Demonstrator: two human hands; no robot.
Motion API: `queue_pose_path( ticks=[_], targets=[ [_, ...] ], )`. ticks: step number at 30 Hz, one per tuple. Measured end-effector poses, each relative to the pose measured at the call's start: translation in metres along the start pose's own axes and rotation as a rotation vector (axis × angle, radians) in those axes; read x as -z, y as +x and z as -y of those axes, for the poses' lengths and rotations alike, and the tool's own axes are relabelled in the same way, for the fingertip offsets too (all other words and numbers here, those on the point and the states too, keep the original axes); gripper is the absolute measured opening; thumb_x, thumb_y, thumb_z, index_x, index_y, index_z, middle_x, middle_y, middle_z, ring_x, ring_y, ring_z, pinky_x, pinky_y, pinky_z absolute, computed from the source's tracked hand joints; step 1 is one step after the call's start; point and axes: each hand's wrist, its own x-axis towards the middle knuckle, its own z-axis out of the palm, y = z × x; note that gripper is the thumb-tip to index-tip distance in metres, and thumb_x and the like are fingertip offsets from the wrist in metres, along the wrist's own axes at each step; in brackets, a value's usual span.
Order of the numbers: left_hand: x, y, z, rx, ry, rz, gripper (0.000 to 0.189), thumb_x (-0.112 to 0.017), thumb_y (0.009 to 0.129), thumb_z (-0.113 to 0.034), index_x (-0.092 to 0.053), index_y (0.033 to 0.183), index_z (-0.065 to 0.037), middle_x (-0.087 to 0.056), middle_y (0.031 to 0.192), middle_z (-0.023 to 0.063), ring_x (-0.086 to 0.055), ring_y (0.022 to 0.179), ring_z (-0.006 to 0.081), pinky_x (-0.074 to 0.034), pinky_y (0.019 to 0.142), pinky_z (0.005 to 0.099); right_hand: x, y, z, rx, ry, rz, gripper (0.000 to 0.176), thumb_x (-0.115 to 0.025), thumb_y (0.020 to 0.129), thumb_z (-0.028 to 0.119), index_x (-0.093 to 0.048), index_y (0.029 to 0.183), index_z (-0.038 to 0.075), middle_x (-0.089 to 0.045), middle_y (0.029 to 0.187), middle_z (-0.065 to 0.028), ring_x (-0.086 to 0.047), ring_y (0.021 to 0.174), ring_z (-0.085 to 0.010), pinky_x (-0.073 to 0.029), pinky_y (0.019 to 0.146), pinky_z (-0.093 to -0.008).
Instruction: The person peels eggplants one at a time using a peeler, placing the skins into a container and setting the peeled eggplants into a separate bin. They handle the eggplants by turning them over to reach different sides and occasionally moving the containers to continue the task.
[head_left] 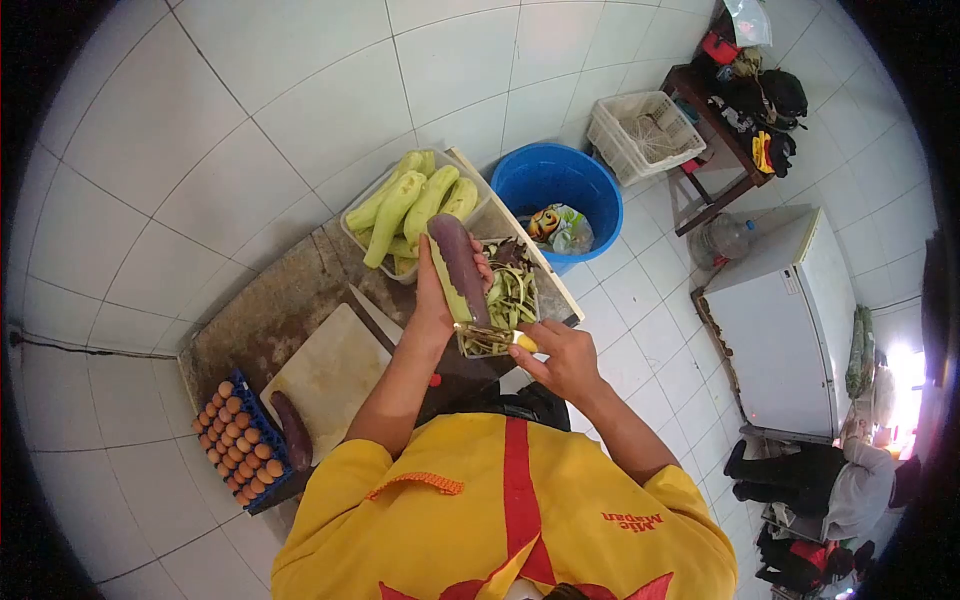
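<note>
My left hand (433, 300) is wrapped around a partly peeled eggplant (457, 258), with purple skin on one side and a pale green strip bared on the other. In my right hand (568, 358) is a peeler with a yellow handle (524, 343); its metal head lies against the eggplant's near end. Beneath them a container of peelings (514, 292) holds green and dark strips. Peeled pale green eggplants (405, 205) fill a clear tub (358, 236) just beyond. An unpeeled eggplant (291, 430) rests at the left edge of the cutting board (325, 372).
A knife (376, 318) lies beside the board. Eggs (236, 440) sit in a blue tray (262, 416) at the table's left end. To the right stand a blue bin (556, 170), a white crate (640, 130) and a white freezer (770, 330). Another person (840, 485) is at far right.
</note>
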Motion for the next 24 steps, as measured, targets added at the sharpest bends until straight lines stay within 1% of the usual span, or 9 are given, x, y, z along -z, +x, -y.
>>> queue_pose_path(
  ticks=[1,4,7,8,11,16,17,20,24],
  targets=[
    [0.000,0.001,0.001,0.001,-0.011,0.004,0.071,-0.044,0.097,-0.072,-0.059,0.107,-0.004,-0.059,0.095,0.0091,-0.058,0.081,0.0207,-0.051,0.077,0.0361,0.001,0.000,0.000,0.002,-0.002,-0.004,0.031,-0.077,0.087,0.035,-0.073,0.100,0.006,-0.067,0.080,-0.0096,-0.067,0.064,-0.0278,-0.052,0.056,-0.0386],
    [0.003,0.004,0.004,-0.001,0.011,0.099,0.069,-0.051,0.097,-0.067,-0.055,0.120,-0.002,-0.062,0.102,0.0076,-0.061,0.086,0.0196,-0.052,0.079,0.0347,0.006,0.000,0.003,0.001,-0.023,-0.005,0.030,-0.077,0.087,0.034,-0.073,0.100,0.007,-0.067,0.079,-0.0091,-0.066,0.063,-0.0276,-0.051,0.055,-0.0383],
    [-0.008,0.003,0.005,0.038,-0.024,-0.008,0.073,-0.040,0.098,-0.073,-0.059,0.107,-0.002,-0.059,0.095,0.0092,-0.057,0.080,0.0214,-0.052,0.076,0.0363,0.005,-0.001,0.002,0.002,-0.053,-0.037,0.033,-0.076,0.088,0.040,-0.074,0.097,0.008,-0.067,0.076,-0.0093,-0.067,0.062,-0.0283,-0.051,0.053,-0.0384],
    [-0.008,0.003,0.006,0.028,0.005,-0.022,0.075,-0.039,0.098,-0.073,-0.059,0.106,-0.002,-0.059,0.094,0.0098,-0.058,0.079,0.0217,-0.052,0.075,0.0367,0.003,0.000,0.001,0.003,-0.064,-0.055,0.035,-0.075,0.088,0.043,-0.074,0.096,0.008,-0.067,0.075,-0.0095,-0.067,0.061,-0.0286,-0.051,0.051,-0.0384],
    [-0.007,0.003,0.008,0.004,0.123,-0.072,0.079,-0.035,0.097,-0.076,-0.060,0.104,-0.001,-0.061,0.090,0.0118,-0.060,0.077,0.0229,-0.053,0.073,0.0380,0.005,0.002,0.005,-0.009,-0.046,-0.027,0.030,-0.074,0.090,0.036,-0.073,0.101,0.008,-0.066,0.077,-0.0096,-0.066,0.063,-0.0287,-0.050,0.055,-0.0392],
    [-0.009,-0.002,0.025,0.019,0.304,-0.204,0.084,-0.031,0.095,-0.079,-0.061,0.099,-0.001,-0.063,0.082,0.0141,-0.062,0.072,0.0264,-0.056,0.069,0.0403,0.007,0.022,0.007,-0.002,-0.072,-0.018,0.031,-0.074,0.090,0.037,-0.071,0.100,0.008,-0.066,0.076,-0.0112,-0.066,0.064,-0.0317,-0.050,0.055,-0.0416],
    [-0.007,-0.004,0.026,0.020,0.267,-0.189,0.076,-0.043,0.095,-0.076,-0.058,0.107,-0.002,-0.061,0.087,0.0127,-0.060,0.074,0.0250,-0.055,0.066,0.0399,0.008,0.025,0.008,-0.010,-0.081,-0.007,0.031,-0.074,0.090,0.037,-0.071,0.100,0.008,-0.067,0.076,-0.0114,-0.066,0.064,-0.0322,-0.050,0.056,-0.0422],
    [0.000,-0.004,0.018,-0.031,0.420,-0.235,0.079,-0.041,0.094,-0.078,-0.059,0.104,-0.002,-0.062,0.086,0.0124,-0.061,0.072,0.0256,-0.056,0.065,0.0405,0.003,0.023,0.003,0.022,-0.108,0.000,0.031,-0.074,0.089,0.037,-0.071,0.099,0.008,-0.067,0.076,-0.0113,-0.066,0.065,-0.0329,-0.050,0.056,-0.0433],
    [0.001,-0.009,0.013,-0.091,0.457,-0.258,0.079,-0.040,0.094,-0.079,-0.061,0.101,-0.003,-0.063,0.085,0.0127,-0.063,0.073,0.0255,-0.056,0.067,0.0411,-0.006,0.026,0.001,0.013,-0.090,0.004,0.032,-0.073,0.090,0.040,-0.071,0.097,0.008,-0.067,0.075,-0.0121,-0.066,0.065,-0.0333,-0.050,0.056,-0.0436]
  ],
)
